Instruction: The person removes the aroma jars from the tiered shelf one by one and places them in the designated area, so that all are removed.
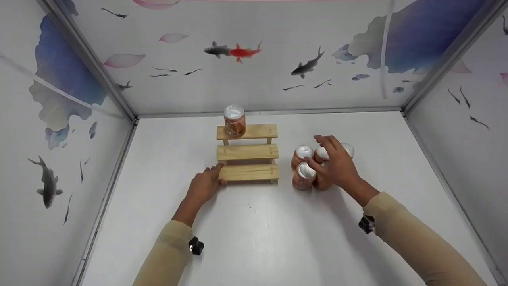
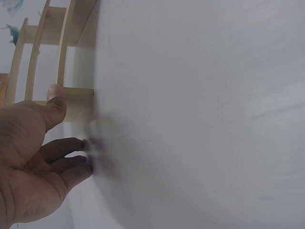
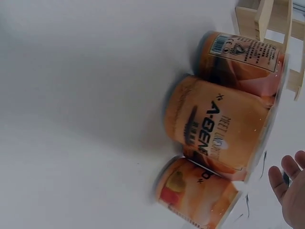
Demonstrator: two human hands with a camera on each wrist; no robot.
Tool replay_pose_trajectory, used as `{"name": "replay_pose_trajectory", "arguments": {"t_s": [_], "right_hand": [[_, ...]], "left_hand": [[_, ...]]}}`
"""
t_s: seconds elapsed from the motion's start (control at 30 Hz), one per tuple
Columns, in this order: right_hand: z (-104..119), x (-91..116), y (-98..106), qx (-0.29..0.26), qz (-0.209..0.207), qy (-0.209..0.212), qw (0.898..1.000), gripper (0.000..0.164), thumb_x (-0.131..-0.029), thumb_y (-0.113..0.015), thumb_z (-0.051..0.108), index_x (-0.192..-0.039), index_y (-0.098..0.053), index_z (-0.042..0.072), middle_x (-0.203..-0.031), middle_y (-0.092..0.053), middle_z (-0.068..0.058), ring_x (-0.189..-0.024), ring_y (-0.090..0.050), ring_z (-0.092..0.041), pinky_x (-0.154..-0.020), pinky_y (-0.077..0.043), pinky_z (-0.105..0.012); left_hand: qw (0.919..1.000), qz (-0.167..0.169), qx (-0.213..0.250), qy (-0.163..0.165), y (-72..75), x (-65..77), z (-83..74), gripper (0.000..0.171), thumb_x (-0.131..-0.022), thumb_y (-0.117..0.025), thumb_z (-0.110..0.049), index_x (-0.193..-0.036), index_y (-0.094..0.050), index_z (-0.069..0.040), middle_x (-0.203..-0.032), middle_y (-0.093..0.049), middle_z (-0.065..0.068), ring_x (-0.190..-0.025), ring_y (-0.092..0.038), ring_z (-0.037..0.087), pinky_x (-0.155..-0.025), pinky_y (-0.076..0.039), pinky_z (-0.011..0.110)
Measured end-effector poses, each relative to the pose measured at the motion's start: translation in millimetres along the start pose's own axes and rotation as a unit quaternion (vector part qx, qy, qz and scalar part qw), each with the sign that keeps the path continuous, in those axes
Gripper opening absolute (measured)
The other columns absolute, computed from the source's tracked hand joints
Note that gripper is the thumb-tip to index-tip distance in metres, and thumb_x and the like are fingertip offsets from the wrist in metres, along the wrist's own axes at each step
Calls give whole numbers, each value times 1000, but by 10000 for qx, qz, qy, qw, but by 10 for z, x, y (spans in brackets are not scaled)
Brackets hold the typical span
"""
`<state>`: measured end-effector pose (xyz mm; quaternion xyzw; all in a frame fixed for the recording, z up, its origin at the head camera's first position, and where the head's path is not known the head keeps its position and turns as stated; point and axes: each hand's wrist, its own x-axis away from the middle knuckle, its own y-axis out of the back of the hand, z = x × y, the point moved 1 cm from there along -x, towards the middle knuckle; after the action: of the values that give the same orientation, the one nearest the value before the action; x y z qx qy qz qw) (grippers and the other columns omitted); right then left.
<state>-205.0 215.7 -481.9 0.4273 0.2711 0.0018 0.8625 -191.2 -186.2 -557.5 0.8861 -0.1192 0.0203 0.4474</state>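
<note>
A three-step wooden rack (image 1: 248,172) stands in the middle of the white table. My left hand (image 1: 205,185) is at the left end of its lowest step, thumb at the front edge and a fingertip at the back corner. In the left wrist view, the thumb (image 2: 55,95) lies against the rack and the other fingers curl loosely by the tabletop. On the top step stands an orange-labelled can (image 1: 235,123) with a silver lid. Several similar cans (image 1: 304,180) stand upright, grouped right of the rack. Over them my right hand (image 1: 337,165) spreads its fingers, partly hiding them.
White panels printed with fish (image 1: 307,66) and petals enclose the table (image 1: 254,238) at the back and sides. Bare steps, the middle (image 1: 248,152) and lowest, lie below the top can. A dark wrist device (image 1: 196,246) sits at each sleeve.
</note>
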Motion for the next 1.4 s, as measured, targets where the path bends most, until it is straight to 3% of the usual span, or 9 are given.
{"name": "replay_pose_trajectory", "arguments": {"t_s": [0.03, 0.1, 0.2, 0.4, 0.63, 0.93, 1.17, 1.4], "right_hand": [[-129, -42, -64, 54, 172, -9, 9998, 56, -103, -79, 26, -149, -59, 2, -135, -64, -25, -122, -68, -44, -100, -63, -58], [-291, -126, -160, 62, 423, -56, 9991, 65, -99, -84, 25, -154, -58, 4, -142, -64, -23, -127, -68, -44, -100, -62, -62], [-412, -238, -297, -80, 564, 89, 9983, 72, -100, -83, 38, -160, -55, 11, -149, -62, -18, -132, -68, -40, -103, -62, -60], [-233, -452, -431, -134, 574, 24, 9983, 76, -102, -79, 50, -164, -52, 15, -154, -61, -12, -137, -67, -36, -110, -60, -59], [-52, -654, -611, -230, 542, 181, 9981, 79, -101, -81, 47, -165, -51, 12, -154, -61, -16, -138, -66, -40, -112, -58, -59], [159, -810, -780, -288, 894, 22, 9956, 84, -101, -79, 54, -169, -45, 17, -160, -57, -12, -141, -64, -40, -115, -56, -61], [291, -901, -899, -365, 1012, 199, 9940, 84, -103, -77, 53, -171, -43, 19, -164, -55, -9, -137, -66, -38, -109, -59, -59], [411, -976, -957, -197, 1065, 284, 9937, 85, -102, -79, 52, -171, -42, 19, -163, -56, -11, -140, -65, -39, -114, -57, -59]], "left_hand": [[9999, -65, -36, 104, -36, -44, -22, 63, -111, -63, -48, -167, -51, -20, -163, -54, 30, -155, -51, 49, -125, -48, 61], [9995, -214, -205, 114, -240, -208, 165, 59, -111, -67, -36, -166, -52, -20, -162, -58, 26, -155, -54, 45, -125, -49, 60], [9991, -305, -295, 95, -284, -252, 175, 61, -110, -69, -36, -165, -53, -17, -160, -59, 27, -153, -54, 48, -124, -48, 64], [9991, -264, -275, 188, -279, -260, 154, 61, -109, -70, -35, -165, -53, -17, -161, -57, 28, -154, -52, 50, -124, -47, 67], [9991, -172, -278, 273, -294, -249, 150, 61, -110, -69, -34, -166, -52, -18, -162, -56, 26, -155, -51, 49, -125, -47, 65], [9989, -146, -347, 296, -301, -254, 174, 61, -109, -69, -35, -166, -52, -17, -162, -57, 27, -154, -51, 51, -123, -47, 67], [9988, -63, -154, 462, -286, -258, 164, 63, -109, -69, -35, -167, -51, -19, -165, -54, 25, -158, -48, 46, -127, -45, 64], [9988, -72, -206, 446, -271, -271, 150, 62, -110, -69, -35, -167, -51, -20, -165, -54, 25, -158, -48, 47, -127, -45, 64]]}}
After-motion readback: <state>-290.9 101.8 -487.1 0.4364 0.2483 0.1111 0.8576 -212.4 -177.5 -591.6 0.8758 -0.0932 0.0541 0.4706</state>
